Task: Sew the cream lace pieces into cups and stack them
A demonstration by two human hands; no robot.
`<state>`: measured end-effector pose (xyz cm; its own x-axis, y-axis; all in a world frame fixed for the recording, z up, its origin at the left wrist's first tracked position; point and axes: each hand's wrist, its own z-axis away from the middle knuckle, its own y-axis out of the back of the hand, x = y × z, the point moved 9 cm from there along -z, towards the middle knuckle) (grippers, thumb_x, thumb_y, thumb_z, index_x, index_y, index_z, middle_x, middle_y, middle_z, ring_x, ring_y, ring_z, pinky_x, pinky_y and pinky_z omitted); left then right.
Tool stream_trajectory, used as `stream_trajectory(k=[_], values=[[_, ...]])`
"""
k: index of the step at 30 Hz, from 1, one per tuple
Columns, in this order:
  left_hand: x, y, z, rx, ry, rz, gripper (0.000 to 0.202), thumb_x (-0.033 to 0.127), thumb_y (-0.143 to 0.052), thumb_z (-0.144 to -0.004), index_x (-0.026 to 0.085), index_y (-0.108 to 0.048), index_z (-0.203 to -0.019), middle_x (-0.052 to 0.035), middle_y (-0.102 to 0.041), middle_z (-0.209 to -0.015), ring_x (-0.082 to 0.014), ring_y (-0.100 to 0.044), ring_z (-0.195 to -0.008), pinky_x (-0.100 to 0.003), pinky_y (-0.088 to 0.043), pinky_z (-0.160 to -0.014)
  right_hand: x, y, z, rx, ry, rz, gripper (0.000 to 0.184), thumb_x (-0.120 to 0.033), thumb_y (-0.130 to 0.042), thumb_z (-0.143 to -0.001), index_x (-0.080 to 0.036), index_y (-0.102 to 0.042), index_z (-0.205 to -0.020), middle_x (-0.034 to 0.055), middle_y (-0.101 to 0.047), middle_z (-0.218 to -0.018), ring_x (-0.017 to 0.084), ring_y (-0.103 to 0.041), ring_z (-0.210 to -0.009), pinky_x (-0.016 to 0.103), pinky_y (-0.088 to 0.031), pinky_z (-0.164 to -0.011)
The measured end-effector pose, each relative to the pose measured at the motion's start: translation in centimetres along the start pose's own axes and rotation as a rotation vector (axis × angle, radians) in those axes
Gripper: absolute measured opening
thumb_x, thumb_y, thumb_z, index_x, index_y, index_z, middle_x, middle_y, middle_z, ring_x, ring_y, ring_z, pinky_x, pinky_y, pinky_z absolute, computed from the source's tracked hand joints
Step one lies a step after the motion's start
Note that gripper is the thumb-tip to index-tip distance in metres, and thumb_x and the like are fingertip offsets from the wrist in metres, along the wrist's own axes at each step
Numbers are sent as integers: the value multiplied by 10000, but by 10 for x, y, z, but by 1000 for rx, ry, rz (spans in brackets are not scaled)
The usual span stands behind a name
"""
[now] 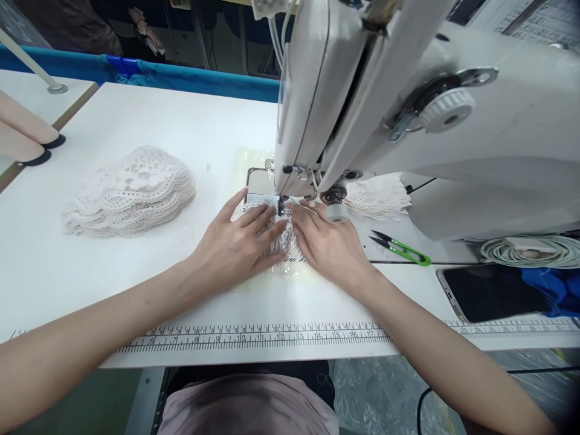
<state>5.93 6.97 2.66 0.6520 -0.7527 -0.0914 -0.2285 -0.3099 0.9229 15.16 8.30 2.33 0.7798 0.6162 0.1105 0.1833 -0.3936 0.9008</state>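
A white industrial sewing machine fills the upper right of the head view. A small piece of cream lace lies under its needle and presser foot. My left hand lies flat on the lace's left side with fingers stretched toward the needle. My right hand presses flat on the lace's right side, fingers also extended. Both hands sit close together, just in front of the presser foot, holding the lace down on the table.
A pile of cream lace pieces sits at the left of the white table. More lace lies behind the machine. Green thread snips, a dark phone, a coiled tape are right. A printed ruler runs along the front edge.
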Motion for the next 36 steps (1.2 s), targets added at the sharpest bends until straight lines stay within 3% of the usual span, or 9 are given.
stream_trajectory(k=[5,8,10,13,17,20,24,29,36], values=[[-3,2,2,5,5,3,480,496,-435,-994,149,-561,-1301,-133,-658,-1272,-297,-609,-1206,-607,-353,-1133,-3,7,4,42,32,-87,275,-78,-482,-915,-129,-614,-1151,103,-681,-1247,242,-612,-1164,422,-480,-997],[5,10,7,63,-153,36,514,550,-459,-968,144,-587,-1256,-118,-672,-1250,-281,-630,-1164,-593,-370,-1131,-11,16,8,81,126,-172,261,-44,-482,-895,-154,-637,-1074,74,-722,-1151,220,-643,-1083,371,-524,-876],[14,16,12,102,-287,58,469,517,-494,-964,125,-620,-1190,-109,-704,-1179,-253,-666,-1083,-518,-466,-1070,-16,21,10,91,187,-225,240,-44,-487,-885,-156,-645,-1027,65,-742,-1054,204,-662,-982,350,-529,-811],[19,21,15,157,-353,24,225,258,-544,-963,89,-650,-1069,-108,-740,-1052,-220,-701,-965,-374,-578,-887,-18,25,12,85,209,-307,162,-193,-554,-904,-138,-642,-1029,86,-733,-986,219,-659,-911,372,-528,-790],[13,21,13,181,-254,82,161,95,-480,-954,99,-634,-999,-94,-746,-1003,-188,-706,-914,-295,-594,-766,-16,19,11,32,177,-378,485,-491,-588,-891,-88,-604,-1160,162,-694,-1101,282,-638,-979,440,-529,-815],[6,20,12,183,-151,173,133,149,-512,-953,102,-626,-1003,-98,-744,-1000,-187,-705,-911,-291,-597,-754,-14,15,11,44,166,-323,322,-340,-568,-936,-116,-625,-1160,138,-703,-1131,249,-640,-980,414,-532,-823],[10,13,11,112,-151,84,345,274,-526,-940,49,-616,-1186,-151,-701,-1182,-278,-677,-1040,-389,-599,-790,-19,23,13,138,233,-222,198,-84,-557,-898,-168,-697,-1010,48,-754,-1061,193,-663,-982,361,-541,-853],[17,10,14,85,-220,-35,341,129,-449,-924,32,-647,-1183,-124,-708,-1181,-269,-646,-1131,-376,-569,-895,-24,32,14,185,273,-205,218,-78,-541,-888,-185,-723,-945,17,-773,-990,170,-691,-966,352,-570,-880],[16,8,17,69,-226,-28,346,213,-451,-973,53,-637,-1216,-131,-676,-1241,-250,-637,-1165,-397,-528,-1012,-25,32,12,182,279,-210,221,-73,-532,-880,-169,-728,-919,33,-775,-977,180,-705,-938,368,-586,-885]])
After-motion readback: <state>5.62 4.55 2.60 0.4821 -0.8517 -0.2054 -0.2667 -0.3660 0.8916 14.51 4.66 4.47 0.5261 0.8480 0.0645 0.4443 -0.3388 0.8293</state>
